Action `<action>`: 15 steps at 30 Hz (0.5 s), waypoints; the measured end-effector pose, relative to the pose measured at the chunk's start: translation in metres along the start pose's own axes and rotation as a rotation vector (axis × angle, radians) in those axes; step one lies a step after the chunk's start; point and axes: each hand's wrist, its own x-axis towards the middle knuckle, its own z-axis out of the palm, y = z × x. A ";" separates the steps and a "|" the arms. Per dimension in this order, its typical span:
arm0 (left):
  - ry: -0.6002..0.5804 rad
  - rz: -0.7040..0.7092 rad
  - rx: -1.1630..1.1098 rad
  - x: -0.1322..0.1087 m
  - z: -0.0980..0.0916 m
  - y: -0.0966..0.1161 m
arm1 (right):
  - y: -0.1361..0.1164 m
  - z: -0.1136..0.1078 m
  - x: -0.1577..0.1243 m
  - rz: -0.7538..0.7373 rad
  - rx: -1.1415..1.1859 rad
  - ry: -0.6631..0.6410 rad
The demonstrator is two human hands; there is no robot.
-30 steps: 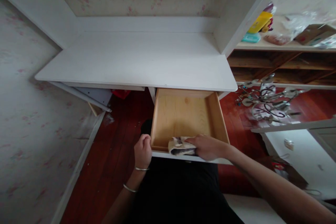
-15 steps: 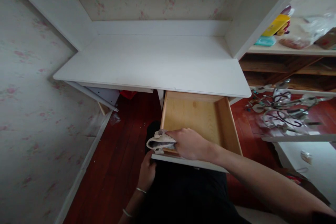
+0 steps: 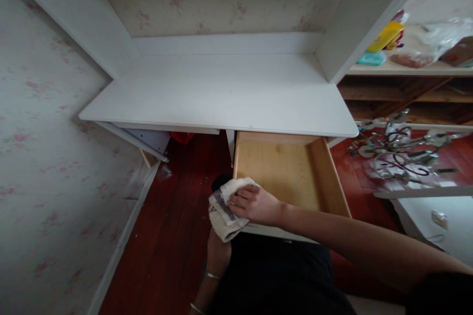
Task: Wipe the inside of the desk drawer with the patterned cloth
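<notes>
My right hand [image 3: 251, 205] lies on a folded cream cloth [image 3: 225, 229] with grey patches, its fingers bent over it and pressing it down. The cloth drapes across the front left corner of a pulled-out wooden drawer [image 3: 277, 172] with a white front. Bare light wood shows inside the drawer. Below the cloth is my left hand [image 3: 219, 251], close to the outer side of the drawer front; its fingers are hidden by the cloth. Above the drawer is the white desk [image 3: 221, 93] it slides out of.
A floral-papered wall [image 3: 48, 157] runs along the left. On the red wooden floor [image 3: 173, 197] at right lies a metal chandelier [image 3: 410, 152], near a white panel [image 3: 451, 216]. A shelf unit [image 3: 391, 91] behind it holds plastic bags and a yellow item [image 3: 386, 37].
The cloth has opened out over the drawer's front left corner, and my right hand has turned flatter onto it. My left hand's fingers have become covered. The view has shifted slightly.
</notes>
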 end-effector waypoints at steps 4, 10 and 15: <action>-0.046 -0.185 -0.106 -0.002 -0.003 0.005 | 0.036 0.005 0.006 0.021 -0.094 0.031; -0.172 -0.217 -0.298 -0.003 -0.016 0.022 | 0.121 0.000 0.036 0.409 -0.112 -0.015; -0.211 -0.233 -0.292 -0.003 -0.020 0.029 | 0.152 -0.012 0.055 0.608 0.095 -0.077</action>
